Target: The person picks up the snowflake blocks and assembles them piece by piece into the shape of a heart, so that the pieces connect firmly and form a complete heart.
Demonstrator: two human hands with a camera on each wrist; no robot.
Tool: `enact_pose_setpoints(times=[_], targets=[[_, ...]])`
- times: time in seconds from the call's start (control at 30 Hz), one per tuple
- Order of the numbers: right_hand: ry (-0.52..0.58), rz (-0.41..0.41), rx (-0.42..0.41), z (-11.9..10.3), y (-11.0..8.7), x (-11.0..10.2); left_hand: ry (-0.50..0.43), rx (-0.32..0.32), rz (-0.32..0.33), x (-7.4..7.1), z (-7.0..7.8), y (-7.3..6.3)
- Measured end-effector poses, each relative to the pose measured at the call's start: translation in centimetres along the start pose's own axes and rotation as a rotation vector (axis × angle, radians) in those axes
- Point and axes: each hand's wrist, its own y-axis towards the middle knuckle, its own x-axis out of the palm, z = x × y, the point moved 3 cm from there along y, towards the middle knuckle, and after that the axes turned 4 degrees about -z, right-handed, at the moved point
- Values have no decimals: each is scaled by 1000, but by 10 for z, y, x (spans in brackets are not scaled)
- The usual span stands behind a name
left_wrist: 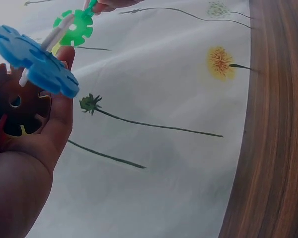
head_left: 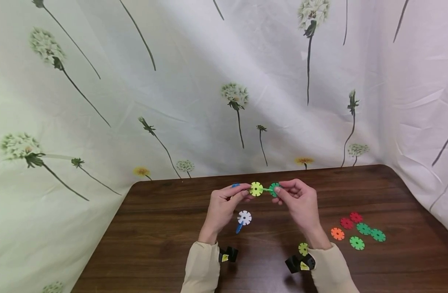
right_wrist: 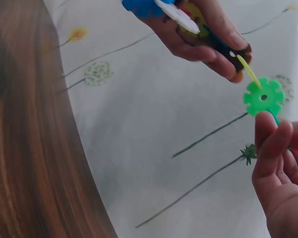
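bright head view, soft sheen on cloth (head_left: 194,53), dimmer wrist views

Brown table (head_left: 161,236) is carrying a white disc (head_left: 244,217) touching a blue disc (head_left: 239,228). Red discs (head_left: 346,223), orange disc (head_left: 337,233), green discs (head_left: 357,243) are chilling off right.

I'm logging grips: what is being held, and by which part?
A chain of linked notched discs: the right hand pinches the dark green disc at one end; the left hand grips the multicoloured cluster at the other.
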Motion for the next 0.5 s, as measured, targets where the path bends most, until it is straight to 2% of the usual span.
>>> enact_pose_setpoints(times=[0.2, 0.4, 0.5], targets=[[27, 69, -20, 0, -2, 4, -21, 2, -14, 0, 1, -1], [-16, 34, -35, -2, 0, 2, -26, 29, -55, -1, 1, 0], [-31, 18, -35, -1, 2, 0, -22, 23, -92, 1, 1, 0]])
